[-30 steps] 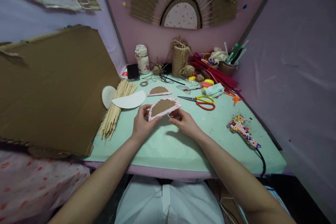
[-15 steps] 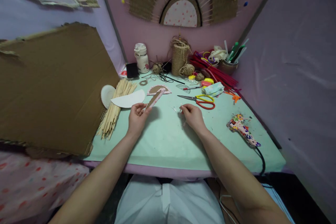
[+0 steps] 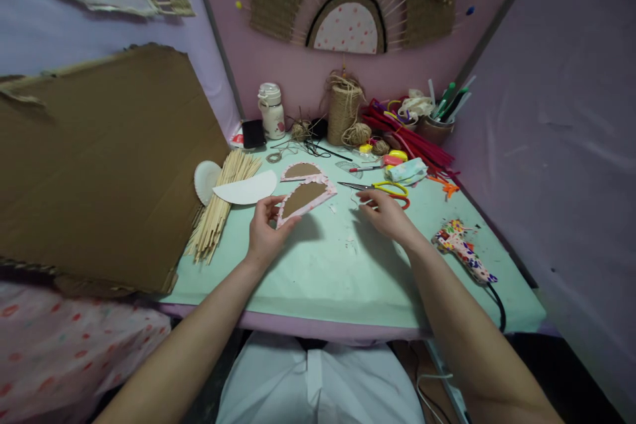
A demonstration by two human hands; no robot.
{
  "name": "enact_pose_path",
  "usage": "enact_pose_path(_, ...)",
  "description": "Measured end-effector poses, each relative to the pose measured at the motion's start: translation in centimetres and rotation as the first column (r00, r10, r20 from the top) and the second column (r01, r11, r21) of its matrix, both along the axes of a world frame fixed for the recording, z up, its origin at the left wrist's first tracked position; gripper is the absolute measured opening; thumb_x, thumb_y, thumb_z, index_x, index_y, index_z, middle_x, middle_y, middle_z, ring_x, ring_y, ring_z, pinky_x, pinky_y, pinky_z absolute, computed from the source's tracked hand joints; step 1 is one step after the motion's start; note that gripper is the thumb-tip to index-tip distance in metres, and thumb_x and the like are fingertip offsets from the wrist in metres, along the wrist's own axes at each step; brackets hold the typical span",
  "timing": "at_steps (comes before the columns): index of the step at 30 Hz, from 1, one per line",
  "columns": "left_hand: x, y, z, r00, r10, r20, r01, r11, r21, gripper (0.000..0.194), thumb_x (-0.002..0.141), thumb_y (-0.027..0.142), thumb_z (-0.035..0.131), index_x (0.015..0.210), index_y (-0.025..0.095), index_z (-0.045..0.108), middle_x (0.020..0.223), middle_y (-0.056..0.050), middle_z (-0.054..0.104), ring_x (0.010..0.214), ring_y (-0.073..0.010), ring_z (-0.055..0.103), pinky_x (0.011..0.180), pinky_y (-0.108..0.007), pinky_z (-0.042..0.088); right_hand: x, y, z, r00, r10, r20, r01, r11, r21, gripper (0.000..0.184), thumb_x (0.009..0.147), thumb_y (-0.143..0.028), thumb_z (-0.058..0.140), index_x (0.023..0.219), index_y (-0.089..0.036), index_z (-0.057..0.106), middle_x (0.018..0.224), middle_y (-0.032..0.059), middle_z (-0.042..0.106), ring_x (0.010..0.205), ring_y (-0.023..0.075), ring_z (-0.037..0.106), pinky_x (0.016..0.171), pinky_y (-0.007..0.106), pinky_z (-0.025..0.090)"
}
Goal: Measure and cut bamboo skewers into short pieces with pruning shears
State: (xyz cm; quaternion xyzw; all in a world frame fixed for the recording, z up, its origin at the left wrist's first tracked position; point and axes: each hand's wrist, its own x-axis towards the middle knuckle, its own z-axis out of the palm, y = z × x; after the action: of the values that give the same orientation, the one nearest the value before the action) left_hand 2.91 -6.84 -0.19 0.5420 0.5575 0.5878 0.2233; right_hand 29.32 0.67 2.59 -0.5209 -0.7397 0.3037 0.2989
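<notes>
My left hand is closed on the lower left end of a cardboard half-circle, its brown face towards me and its edge wrapped in pink-and-white fabric. Behind it, a similar fabric-edged half-circle lies flat on the table. My right hand hovers just in front of the scissors, covering part of their red handle. Its thumb and forefinger look slightly apart, with a thin whitish strand by their tips. Small white scraps are scattered on the table below.
Thin sticks lie at left under a white paper half-disc, beside a large cardboard sheet. A glue gun rests at right, its cord over the edge. Twine, a bottle and a pen pot stand behind.
My left hand has turned the half-circle from nearly edge-on to show its brown face. My right hand has moved right, towards the scissors, and its pinch has loosened.
</notes>
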Motion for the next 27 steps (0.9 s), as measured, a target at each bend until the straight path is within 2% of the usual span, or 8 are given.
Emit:
enact_pose_path(2,0.1,-0.2,0.2,0.998,0.012,-0.065,-0.012,1.000,-0.009,0.053,0.068,0.041,0.077,0.112,0.021,0.053,0.111,-0.008,0.064,0.085,-0.0167,0.061,0.073,-0.028,0.048,-0.4,-0.9,0.3,0.973,0.217,-0.077,-0.229,0.947,-0.224,0.025,0.081,-0.027,0.055,0.101,-0.018,0.068,0.091,0.0071,0.072,0.075,0.0179,0.066,0.070,0.032,0.052)
enact_pose_path(5,0.3,-0.3,0.2,0.985,0.022,-0.169,-0.021,1.000,0.012,0.055,0.069,0.041,0.077,0.115,0.022,0.053,0.112,-0.007,0.064,0.083,-0.0163,0.060,0.075,-0.029,0.049,-1.7,-1.6,-0.1,0.870,0.390,-0.301,-0.490,0.749,-0.446,0.024,0.079,-0.033,0.060,0.096,-0.017,0.069,0.084,0.0065,0.073,0.070,0.0170,0.067,0.067,0.030,0.055)
enact_pose_path(8,0.1,-0.5,0.1,0.967,0.017,-0.255,0.004,0.997,0.081,0.058,0.069,0.042,0.077,0.117,0.022,0.052,0.119,-0.009,0.063,0.090,-0.0183,0.061,0.080,-0.032,0.049,-2.9,-0.3,-1.1,0.934,0.084,-0.347,-0.161,0.966,-0.200,0.022,0.071,-0.028,0.065,0.089,-0.017,0.069,0.088,0.0070,0.072,0.082,0.0199,0.066,0.078,0.034,0.054)
enact_pose_path(11,0.0,-0.7,0.1,0.938,-0.011,-0.345,0.045,0.995,0.092,0.058,0.071,0.043,0.075,0.119,0.021,0.050,0.121,-0.010,0.062,0.096,-0.0204,0.061,0.082,-0.034,0.049,-2.6,2.1,-1.7,0.912,-0.121,-0.392,0.102,0.992,-0.069,0.031,0.078,-0.027,0.050,0.103,-0.018,0.064,0.110,0.0105,0.067,0.108,0.0233,0.059,0.096,0.041,0.045)
enact_pose_path(13,0.2,-0.9,0.4,0.908,-0.063,-0.415,0.098,0.993,0.063,0.058,0.073,0.043,0.073,0.121,0.022,0.049,0.121,-0.010,0.061,0.101,-0.0222,0.061,0.085,-0.035,0.049,-1.8,3.1,-1.8,0.895,-0.177,-0.410,0.181,0.983,-0.031,0.031,0.077,-0.028,0.049,0.102,-0.017,0.063,0.109,0.0116,0.067,0.106,0.0244,0.060,0.096,0.043,0.044)
enact_pose_path(17,2.1,-1.2,1.1,0.800,-0.234,-0.552,0.222,0.971,-0.090,0.057,0.075,0.044,0.072,0.122,0.021,0.048,0.121,-0.012,0.061,0.109,-0.0264,0.058,0.090,-0.040,0.047,-0.4,3.1,-2.1,0.905,-0.148,-0.398,0.152,0.988,-0.021,0.021,0.074,-0.029,0.055,0.090,-0.019,0.065,0.090,0.0065,0.070,0.089,0.0222,0.064,0.086,0.040,0.049)
enact_pose_path(22,3.8,-1.4,0.8,0.700,-0.363,-0.614,0.212,0.928,-0.307,0.063,0.070,0.039,0.076,0.124,0.020,0.049,0.122,-0.013,0.061,0.114,-0.0312,0.055,0.096,-0.048,0.043,-0.5,2.2,-1.6,0.925,-0.095,-0.369,0.101,0.995,-0.002,0.021,0.077,-0.030,0.056,0.092,-0.020,0.066,0.088,0.0043,0.070,0.087,0.0208,0.064,0.079,0.037,0.051)
enact_pose_path(27,3.9,-1.5,1.9,0.731,-0.358,-0.581,0.229,0.931,-0.285,0.068,0.077,0.050,0.067,0.133,0.020,0.043,0.145,-0.019,0.043,0.135,-0.0333,0.039,0.106,-0.052,0.035,-1.6,0.7,0.8,0.995,0.071,-0.066,-0.053,0.968,0.247,0.023,0.085,-0.027,0.048,0.098,-0.018,0.065,0.104,0.0117,0.067,0.098,0.0251,0.061,0.085,0.041,0.049)
